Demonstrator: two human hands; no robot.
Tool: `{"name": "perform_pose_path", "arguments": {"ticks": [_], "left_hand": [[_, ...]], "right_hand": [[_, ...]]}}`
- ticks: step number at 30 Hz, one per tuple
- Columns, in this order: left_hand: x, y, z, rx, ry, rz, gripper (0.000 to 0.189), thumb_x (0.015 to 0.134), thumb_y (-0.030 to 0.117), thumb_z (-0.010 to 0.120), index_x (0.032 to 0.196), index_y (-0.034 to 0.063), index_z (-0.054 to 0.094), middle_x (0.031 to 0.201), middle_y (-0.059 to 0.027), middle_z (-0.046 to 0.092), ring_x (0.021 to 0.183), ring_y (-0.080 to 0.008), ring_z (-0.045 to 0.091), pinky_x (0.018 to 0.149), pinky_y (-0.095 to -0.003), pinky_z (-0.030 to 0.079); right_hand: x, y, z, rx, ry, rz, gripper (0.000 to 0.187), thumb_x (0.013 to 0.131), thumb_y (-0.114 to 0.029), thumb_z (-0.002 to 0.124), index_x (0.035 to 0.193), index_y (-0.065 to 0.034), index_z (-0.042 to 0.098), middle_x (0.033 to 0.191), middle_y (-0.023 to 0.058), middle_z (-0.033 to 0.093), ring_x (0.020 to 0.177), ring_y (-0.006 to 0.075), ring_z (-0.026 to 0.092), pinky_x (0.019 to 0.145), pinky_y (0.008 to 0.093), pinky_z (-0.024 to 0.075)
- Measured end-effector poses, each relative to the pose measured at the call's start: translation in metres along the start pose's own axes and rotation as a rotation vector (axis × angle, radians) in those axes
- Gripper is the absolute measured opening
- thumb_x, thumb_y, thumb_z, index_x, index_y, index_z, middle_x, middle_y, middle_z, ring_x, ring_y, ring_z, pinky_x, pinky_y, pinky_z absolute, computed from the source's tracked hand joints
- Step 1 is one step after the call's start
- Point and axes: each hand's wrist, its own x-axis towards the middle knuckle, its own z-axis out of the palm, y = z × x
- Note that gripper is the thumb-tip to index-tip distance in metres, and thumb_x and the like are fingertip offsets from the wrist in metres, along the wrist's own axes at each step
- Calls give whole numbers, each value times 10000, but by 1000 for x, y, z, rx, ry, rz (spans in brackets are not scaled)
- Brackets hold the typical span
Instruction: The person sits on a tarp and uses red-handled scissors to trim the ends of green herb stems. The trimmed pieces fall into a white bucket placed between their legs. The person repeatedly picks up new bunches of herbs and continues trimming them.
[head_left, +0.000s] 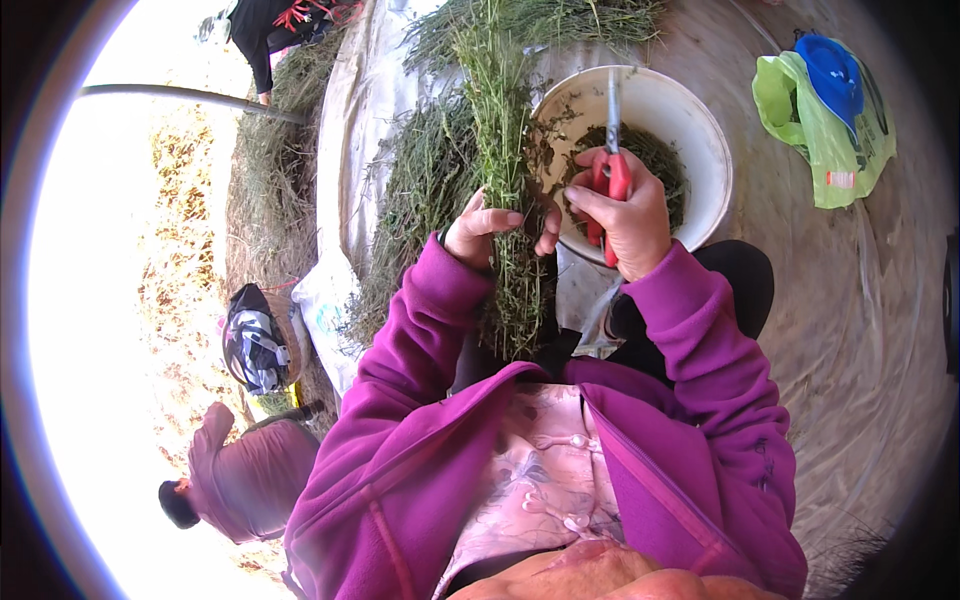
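A long bundle of green leafy stems (504, 142) stands in front of me, and my left hand (487, 227) is wrapped around its lower part. Below that hand the bundle's ends hang over my lap. My right hand (628, 210) holds red-handled scissors (618, 174), their metal blades pointing away from me and looking closed. Under the scissors sits a white bucket (718, 176), with dark green plant clippings (651, 161) inside. Some brownish leaves (541, 150) stick out from the bundle's right side, over the bucket's rim.
Heaped cut stems (431, 161) lie left of the bundle, more (577, 22) beyond it. A light green plastic bag (817, 142) with a blue item (829, 79) rests at right on the plastic sheet (847, 300). A basket with clothing (259, 341) stands left; two people (251, 472) are nearby.
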Motion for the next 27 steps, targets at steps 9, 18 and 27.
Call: {"name": "perform_pose_path", "arguments": {"ticks": [9,18,27], "left_hand": [[-39,51,-22,189,167,206,206,849,85,660,996,-38,585,821,-129,644,654,-199,615,631,-313,497],[-180,107,-67,574,795,389,333,894,6,656,1180,16,486,824,-48,601,621,-119,575,544,-262,481],[-123,33,-66,1610,869,465,439,810,58,662,1123,-46,372,819,-257,573,793,-458,594,691,-494,467]], "right_hand": [[-9,16,-26,68,-9,-53,324,839,43,653,1147,16,556,863,84,634,686,140,600,645,253,500],[-17,35,-34,-97,-100,-74,336,873,46,601,1198,18,522,905,88,627,723,117,571,664,246,490],[-52,4,50,-951,-323,-670,478,726,-74,753,1161,2,570,958,165,633,837,334,631,784,406,510]]}}
